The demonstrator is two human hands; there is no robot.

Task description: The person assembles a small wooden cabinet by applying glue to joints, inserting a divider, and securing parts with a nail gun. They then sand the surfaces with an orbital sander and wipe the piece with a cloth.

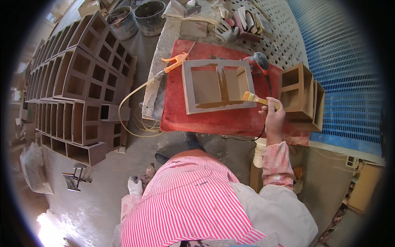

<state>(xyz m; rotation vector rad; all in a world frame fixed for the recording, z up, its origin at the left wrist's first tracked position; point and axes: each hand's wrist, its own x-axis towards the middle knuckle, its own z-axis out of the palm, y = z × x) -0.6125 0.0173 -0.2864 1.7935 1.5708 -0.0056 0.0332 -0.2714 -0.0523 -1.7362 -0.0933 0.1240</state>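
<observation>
My bare right hand [273, 115] grips a paintbrush [262, 100] by its handle, the pale yellow bristles at the right inner side of a grey two-compartment box [189, 88]. A wet brown coat covers the box's middle divider and part of its near edge. The box lies on a red cloth [177, 117] over the worktable. At my left side hangs my left hand [135, 186] in a white glove, next to a mottled brown rag-like thing [148, 174]; whether it holds that is unclear. An orange air blow gun [177, 62] rests left of the box, a corded power tool [260, 61] behind its right corner.
Brown divided boxes [306, 92] stand at the table's right, by a blue slotted panel [337, 70]. Stacked grey boxes [74, 82] fill the left. Farther back are buckets [150, 18], a grey glove [226, 32] and sanding sheets [247, 22]. A hose [123, 103] loops off the table.
</observation>
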